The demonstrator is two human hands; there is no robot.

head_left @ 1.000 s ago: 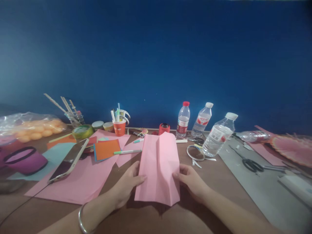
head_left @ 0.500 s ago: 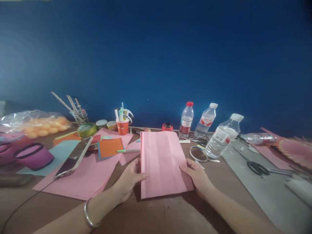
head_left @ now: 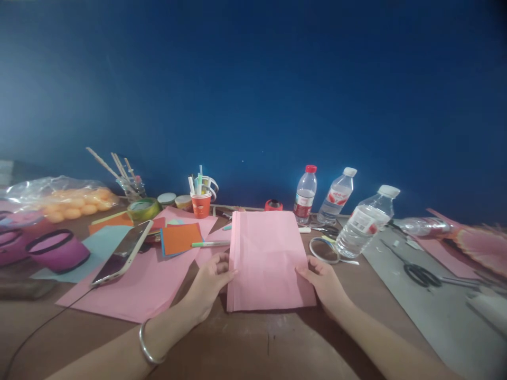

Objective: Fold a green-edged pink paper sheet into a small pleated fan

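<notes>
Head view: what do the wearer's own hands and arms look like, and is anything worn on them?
The left hand is ungloved, with a rounded, shiny silver-coloured bangle above the wrist. The right hand is also ungloved, with no bangle or watch showing. No sleeve shows on either side within the picture.

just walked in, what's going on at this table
A person is holding pink paper over the table, the left hand at its left edge and the right hand at its right. Layers show along its left side. Behind it stand a cup of pens and a red-capped bottle; scissors lie off to the right.
</notes>
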